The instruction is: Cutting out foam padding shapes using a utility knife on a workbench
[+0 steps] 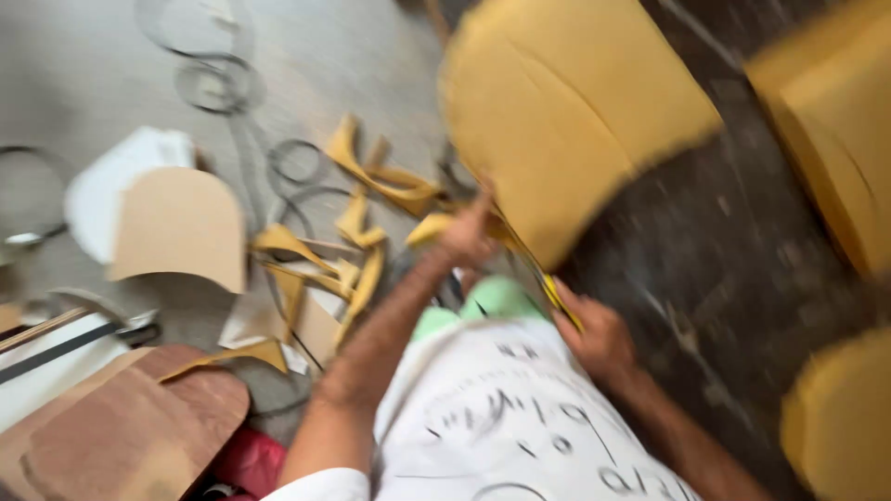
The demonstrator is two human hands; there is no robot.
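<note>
The yellow foam sheet (566, 111), thick and cut with a rounded top, stands tilted at about one o'clock from the person's lap, its lower edge down between both hands. The left hand (469, 232) grips that lower edge at its near corner, fingers closed round it as far as the blur allows me to tell; the right hand (599, 336) pinches the edge lower down, at about four o'clock from the left, thumb over the yellow rim. Yellow foam offcuts (357, 241) lie scattered on the grey floor (83, 74) at nine to ten o'clock of the hands, and a tan arched board (181, 227) lies further out the same way, with a brown wooden panel (121, 427) at seven o'clock. More yellow foam pieces (835, 121) sit at three o'clock, well apart. My judgement: the sheet is large and floppy, held only along one edge, so it could fold or slip from the fingers if it swings fast. It could also sweep the offcuts about, or tear where the right hand pinches it, since foam gives way under a tight grip.
</note>
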